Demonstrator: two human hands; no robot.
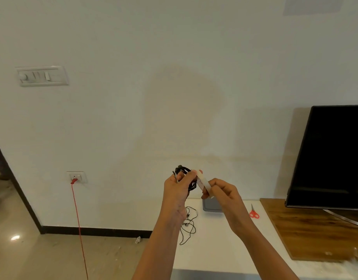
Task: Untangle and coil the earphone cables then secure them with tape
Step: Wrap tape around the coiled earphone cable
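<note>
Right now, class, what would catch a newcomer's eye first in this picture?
At centre, the left hand holds a coiled black earphone cable while the right hand holds a roll of tape against it. Below lies a loose cable on the white table, with red scissors to the right.

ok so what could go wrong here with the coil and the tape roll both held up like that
1. The left hand alone pinches the black coil; freeing a finger to pull tape may let the loops spring apart.
2. The right hand holds the tape roll, while the scissors lie off on the counter, so cutting could be awkward.
3. A second, loose cable lies near the counter edge and could get knocked off.
</note>
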